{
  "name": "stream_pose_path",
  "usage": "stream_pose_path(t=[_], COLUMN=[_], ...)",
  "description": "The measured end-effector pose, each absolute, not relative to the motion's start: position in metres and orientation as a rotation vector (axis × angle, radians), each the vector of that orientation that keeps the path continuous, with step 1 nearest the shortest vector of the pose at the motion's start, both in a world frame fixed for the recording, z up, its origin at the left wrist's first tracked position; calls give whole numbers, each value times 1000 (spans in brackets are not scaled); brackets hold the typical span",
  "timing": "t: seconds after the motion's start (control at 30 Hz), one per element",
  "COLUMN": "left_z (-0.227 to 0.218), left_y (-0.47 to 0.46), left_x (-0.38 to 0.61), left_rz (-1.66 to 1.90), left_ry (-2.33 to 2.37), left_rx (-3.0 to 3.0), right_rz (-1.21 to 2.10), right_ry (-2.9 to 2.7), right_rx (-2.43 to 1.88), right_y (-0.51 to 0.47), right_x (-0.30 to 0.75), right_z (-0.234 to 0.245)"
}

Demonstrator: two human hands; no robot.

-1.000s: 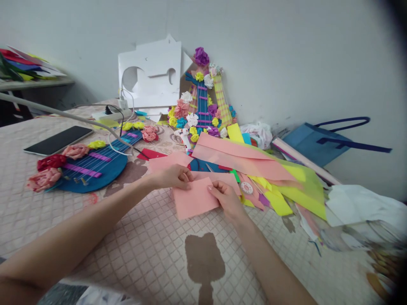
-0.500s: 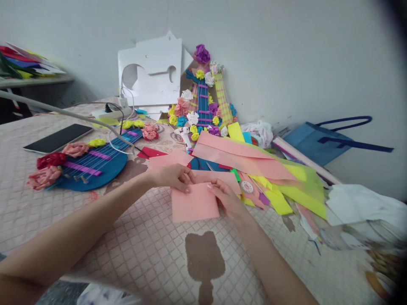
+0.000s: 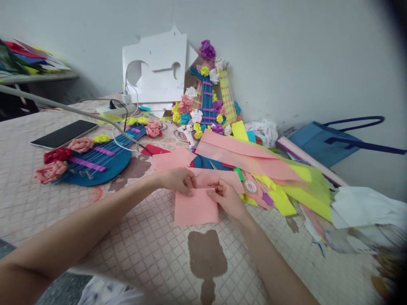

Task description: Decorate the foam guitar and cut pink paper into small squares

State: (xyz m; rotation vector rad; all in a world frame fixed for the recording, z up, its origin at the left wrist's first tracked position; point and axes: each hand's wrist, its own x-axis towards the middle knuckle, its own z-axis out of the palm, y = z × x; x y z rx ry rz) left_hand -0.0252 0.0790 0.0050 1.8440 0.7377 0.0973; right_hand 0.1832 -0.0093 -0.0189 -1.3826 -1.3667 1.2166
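Observation:
A small pink paper square [image 3: 194, 208] lies on the quilted tablecloth in front of me. My left hand [image 3: 177, 179] pinches its upper left edge, fingers closed on the paper. My right hand [image 3: 225, 195] pinches the upper right corner with thumb and fingers. Both hands meet along the top edge, just in front of a pile of larger pink sheets [image 3: 241, 156] and yellow-green sheets [image 3: 305, 186].
A blue paper guitar with paper roses [image 3: 92, 159] lies to the left, a phone [image 3: 63, 133] behind it. A decorated blue craft tower [image 3: 206, 101] and white cardboard cutout [image 3: 155, 70] lean on the wall. A blue bag [image 3: 321, 142] and white crumpled paper [image 3: 365, 207] lie at right.
The pink square has turned from tilted to squarer with me, and both hands have closed together along its top edge. The view has shifted slightly.

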Motion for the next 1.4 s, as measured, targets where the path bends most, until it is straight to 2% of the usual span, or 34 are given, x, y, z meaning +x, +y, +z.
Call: stream_pose_path(t=[0.23, 0.5, 0.77, 1.4], left_z=[-1, 4, -7, -3], left_y=[83, 73, 66, 65], left_x=[-27, -32, -38, -50], left_rz=[34, -15, -14, 13], left_ry=[761, 656, 704, 798], left_rx=[1834, 1606, 1711, 1718], right_rz=[1136, 1382, 1100, 1047], right_ry=[-1453, -1363, -1600, -1691], right_rx=[-1436, -1326, -1496, -1527], right_y=[-8, -18, -31, -31], right_x=[185, 183, 172, 174], right_z=[-22, -13, -22, -22])
